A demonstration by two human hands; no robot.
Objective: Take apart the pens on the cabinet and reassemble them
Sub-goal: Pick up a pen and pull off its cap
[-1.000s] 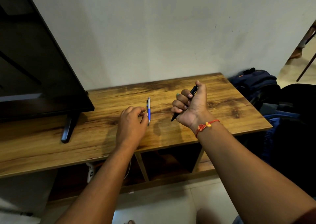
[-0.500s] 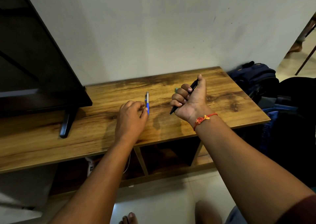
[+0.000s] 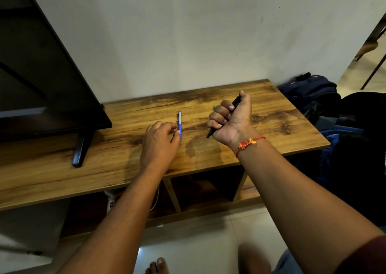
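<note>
One black pen [image 3: 236, 102] fisted in right hand [image 3: 234, 119] | left hand [image 3: 160, 142] at blue pen [image 3: 179, 121], grip unclear | TV [image 3: 41, 75] leftward

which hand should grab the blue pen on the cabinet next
Left hand: it is right beside the blue pen lying on the cabinet, while the right hand is full, gripping the black pen.

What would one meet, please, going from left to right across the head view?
Black flat television → left hand → blue-and-white pen → right hand gripping a slim black pen → dark blue backpack beyond the cabinet.
</note>
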